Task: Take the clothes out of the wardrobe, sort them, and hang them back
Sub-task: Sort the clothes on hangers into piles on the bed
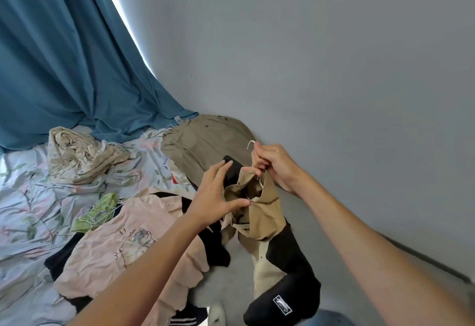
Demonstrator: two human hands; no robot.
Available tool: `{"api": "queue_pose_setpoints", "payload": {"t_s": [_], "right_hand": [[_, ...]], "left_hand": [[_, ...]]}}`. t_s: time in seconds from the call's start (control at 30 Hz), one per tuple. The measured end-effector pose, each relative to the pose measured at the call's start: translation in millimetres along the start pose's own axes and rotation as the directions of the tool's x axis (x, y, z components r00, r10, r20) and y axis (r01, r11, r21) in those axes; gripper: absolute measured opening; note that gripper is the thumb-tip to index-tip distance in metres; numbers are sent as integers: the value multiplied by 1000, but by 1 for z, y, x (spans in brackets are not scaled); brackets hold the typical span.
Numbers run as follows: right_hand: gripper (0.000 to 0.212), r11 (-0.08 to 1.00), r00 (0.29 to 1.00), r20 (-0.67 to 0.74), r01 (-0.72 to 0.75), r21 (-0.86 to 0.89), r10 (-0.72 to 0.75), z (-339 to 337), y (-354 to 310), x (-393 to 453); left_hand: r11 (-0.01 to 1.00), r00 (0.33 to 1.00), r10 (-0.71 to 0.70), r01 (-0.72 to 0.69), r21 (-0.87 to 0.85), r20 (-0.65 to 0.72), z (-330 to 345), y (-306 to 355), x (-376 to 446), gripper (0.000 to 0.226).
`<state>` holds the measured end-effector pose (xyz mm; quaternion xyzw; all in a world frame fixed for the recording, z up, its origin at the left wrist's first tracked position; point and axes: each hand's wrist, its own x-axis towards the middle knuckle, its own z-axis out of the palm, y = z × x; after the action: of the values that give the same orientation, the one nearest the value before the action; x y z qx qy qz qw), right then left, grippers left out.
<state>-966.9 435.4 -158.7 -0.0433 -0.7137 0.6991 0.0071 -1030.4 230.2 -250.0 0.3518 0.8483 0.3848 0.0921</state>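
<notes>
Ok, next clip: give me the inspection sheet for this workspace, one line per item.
Surface: bed with a crumpled floral sheet.
Job's things: tan and black jacket held up over the bed, a white hanger hook showing above it; pink t-shirt lying flat; khaki garment by the wall; green garment with wire hangers on it.
Clutter: bunched cream cloth.
Grippers: left hand pinches the jacket's collar edge; right hand grips hanger and fabric.
Cables: nothing seen.
Surroundings: teal curtain, grey wall.
</notes>
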Motion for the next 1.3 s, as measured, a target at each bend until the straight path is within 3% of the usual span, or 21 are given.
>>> {"api": "queue_pose_setpoints", "payload": {"t_s": [0.13, 0.4, 0.53, 0.6, 0.77, 0.93, 0.97, 1.07, 1.3], "right_hand": [[56, 999, 998, 55, -42, -7, 43, -30, -3, 9], [55, 997, 997, -39, -68, -28, 67, -99, -16, 27], [58, 998, 990, -132, -47, -39, 41, -134, -18, 36], [58, 999, 980, -197, -29, -44, 19, -157, -17, 43], [58, 987, 952, -304, -68, -146, 21, -219, 3, 63], [37, 928, 968, -205, -205, -311, 145, -293, 62, 90], [33, 867, 970, -181, -226, -443, 160, -309, 78, 97], [33, 550, 978, -80, -175, -817, 192, -350, 111, 125], [24, 515, 981, 133, 41, -856, 144, -376, 105, 210]], "left_hand": [[996, 994, 62, -55, -74, 88, 16, 2, 44, 111], [985, 969, 172, -174, -5, 175, 41, -3, 134, 47], [970, 928, 217, -169, -176, 304, 61, 15, 163, 47], [963, 953, 190, -134, -234, 236, 74, 24, 179, 52], [984, 987, 70, -44, -172, 144, 102, 32, 231, 56], [986, 994, -103, 107, -130, 40, 123, 21, 277, 50], [982, 991, -135, 137, -132, 22, 127, 20, 284, 50], [971, 980, -198, 195, -139, -10, 136, 19, 299, 55], [932, 946, -301, 265, -248, -120, 135, 14, 321, 57]]}}
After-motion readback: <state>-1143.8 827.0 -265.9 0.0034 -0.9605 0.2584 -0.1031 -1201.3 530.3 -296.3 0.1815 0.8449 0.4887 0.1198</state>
